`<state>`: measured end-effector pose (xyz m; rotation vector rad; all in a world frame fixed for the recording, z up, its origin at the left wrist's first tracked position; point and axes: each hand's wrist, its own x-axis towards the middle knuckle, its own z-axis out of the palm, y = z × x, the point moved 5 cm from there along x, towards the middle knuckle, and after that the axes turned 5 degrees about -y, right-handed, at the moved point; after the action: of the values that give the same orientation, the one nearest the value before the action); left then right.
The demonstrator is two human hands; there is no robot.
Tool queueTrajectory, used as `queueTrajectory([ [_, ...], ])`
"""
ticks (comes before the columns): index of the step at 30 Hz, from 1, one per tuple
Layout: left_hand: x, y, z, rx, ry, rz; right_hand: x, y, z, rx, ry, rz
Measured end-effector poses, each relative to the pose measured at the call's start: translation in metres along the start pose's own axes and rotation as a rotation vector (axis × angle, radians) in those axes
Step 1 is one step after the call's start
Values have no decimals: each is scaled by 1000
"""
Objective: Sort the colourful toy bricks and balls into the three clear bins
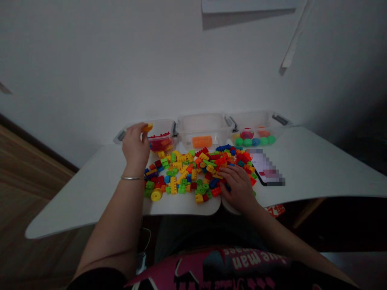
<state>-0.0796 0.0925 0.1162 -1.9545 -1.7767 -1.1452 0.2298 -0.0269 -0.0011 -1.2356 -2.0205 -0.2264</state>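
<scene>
My left hand (134, 145) is raised over the left clear box (165, 125), its fingers pinched on a yellow-orange toy brick (147, 128). Red pieces show inside that box. A mixed heap of plastic building bricks (181, 169) in red, yellow, green, blue and orange lies across the table before the boxes. At the right side of the heap rests my right hand (238, 187), with fingers stretched over the bricks and the thumb apart. Its fingertips touch or lie beside a yellow brick (217, 176); I see nothing gripped in it.
The middle clear box (202, 121) has an orange block (202, 141) in it. Several coloured balls (255, 141) show in the right clear box (250, 117). A phone (266, 169) lies right of the heap on the white table (320, 169). A wall stands behind.
</scene>
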Motion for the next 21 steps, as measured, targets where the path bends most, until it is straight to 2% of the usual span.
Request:
queueTrajectory([
  [6, 8, 9, 15, 175, -133, 94, 1, 1, 2, 24, -8, -1],
  [15, 4, -1, 39, 153, -222, 83, 1, 2, 2, 51, -7, -10],
  [21, 0, 1, 50, 344, -308, 112, 1, 2, 3, 56, -1, -11],
])
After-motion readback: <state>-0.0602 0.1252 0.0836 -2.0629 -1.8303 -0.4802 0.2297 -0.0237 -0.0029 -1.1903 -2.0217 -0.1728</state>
